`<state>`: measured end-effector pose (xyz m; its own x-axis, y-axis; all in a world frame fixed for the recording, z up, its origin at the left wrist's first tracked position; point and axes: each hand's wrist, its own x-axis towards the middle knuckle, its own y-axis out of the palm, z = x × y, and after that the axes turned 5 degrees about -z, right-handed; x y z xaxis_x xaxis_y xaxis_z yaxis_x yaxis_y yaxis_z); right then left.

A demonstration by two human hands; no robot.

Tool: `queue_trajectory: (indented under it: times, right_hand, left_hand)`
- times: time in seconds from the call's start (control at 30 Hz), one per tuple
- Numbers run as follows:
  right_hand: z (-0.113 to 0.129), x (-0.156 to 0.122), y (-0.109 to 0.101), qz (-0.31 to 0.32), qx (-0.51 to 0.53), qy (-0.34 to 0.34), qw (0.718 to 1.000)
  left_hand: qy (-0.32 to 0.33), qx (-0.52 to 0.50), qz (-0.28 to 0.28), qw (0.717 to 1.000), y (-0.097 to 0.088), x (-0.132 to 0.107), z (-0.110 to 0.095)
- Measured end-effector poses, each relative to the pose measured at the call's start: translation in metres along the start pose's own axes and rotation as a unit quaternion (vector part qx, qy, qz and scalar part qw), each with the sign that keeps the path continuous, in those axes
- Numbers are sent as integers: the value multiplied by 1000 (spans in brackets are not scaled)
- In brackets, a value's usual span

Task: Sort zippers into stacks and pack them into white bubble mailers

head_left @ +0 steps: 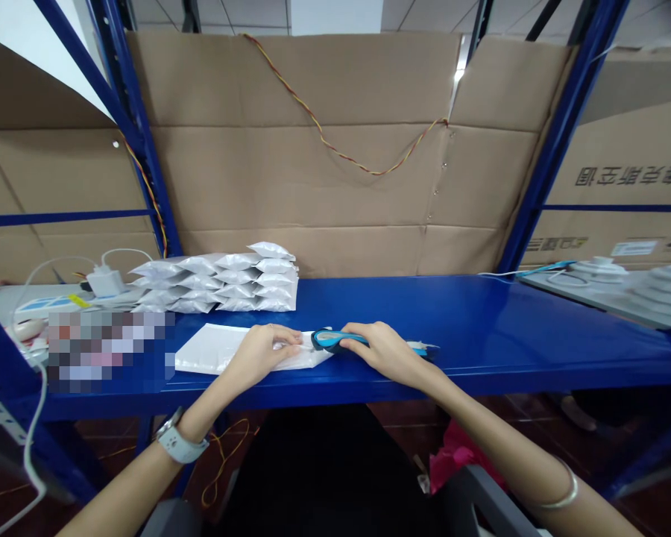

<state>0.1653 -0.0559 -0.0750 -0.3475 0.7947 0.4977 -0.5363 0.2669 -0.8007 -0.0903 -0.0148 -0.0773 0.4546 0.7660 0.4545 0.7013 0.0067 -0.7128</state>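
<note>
A flat white plastic packet [212,349] lies on the blue shelf [481,328] in front of me. My left hand [262,350] rests on its right part with the fingers curled down, pressing it. My right hand [385,350] lies over a pair of scissors with light blue handles [335,341]; the handles stick out to the left of the hand and the blade tips show at its right. The scissors lie flat on the shelf beside the packet's right edge.
A stack of several white sealed packets [224,282] stands behind my left hand. A white charger and cables [106,282] lie at the far left. White round items on a grey tray [637,287] sit at the right. Cardboard [335,171] backs the shelf.
</note>
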Motion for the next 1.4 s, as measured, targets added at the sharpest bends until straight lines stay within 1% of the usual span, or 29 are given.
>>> queue_trajectory:
  times: [0.13,0.2,0.27,0.37,0.43,0.5,0.57,0.63,0.7,0.8,0.87,0.93,1.03,1.1,1.27,1.4]
  right_hand:
    - [-2,-2,-3,15,2,6,1000]
    - [2,-2,-5,16,10,-3,1000]
    - [8,0,-7,17,27,-20,999]
    - [19,6,-7,48,63,-32,996]
    - [23,8,-7,66,89,-29,993]
    - [24,10,-7,76,116,-28,990]
    - [24,10,-8,88,135,-30,987]
    - [23,9,-9,101,131,-27,986]
    - [22,9,-11,100,105,-17,989]
    - [20,5,-16,85,87,2,993]
    - [17,0,-23,85,88,6,992]
    - [11,-6,-32,93,56,4,994]
    - [-4,-14,-46,116,-28,6,993]
    - [-14,-15,-52,137,-50,5,989]
    - [-26,-9,-61,162,-1,4,987]
    - [-36,-9,-66,171,62,25,983]
  left_hand:
    - [-33,-36,-53,997,-5,-2,-13]
    - [-40,-47,-73,995,-4,-2,-22]
    - [-36,-50,-72,996,1,0,-32]
    - [-19,-41,-63,997,14,3,-46]
    - [-12,-30,-58,998,18,3,-50]
    - [-7,-28,-44,999,18,1,-51]
    - [0,-28,-16,999,15,-2,-50]
    - [5,-17,12,1000,11,-3,-49]
    - [2,4,28,1000,10,-4,-49]
    - [-8,37,26,999,13,-2,-51]
    - [-6,48,23,999,15,-1,-52]
    - [4,48,15,999,17,0,-50]
    - [17,40,1,999,16,0,-44]
    - [20,37,-3,999,14,-1,-39]
    - [8,25,-13,1000,6,-1,-35]
    - [8,12,-4,1000,-1,-1,-34]
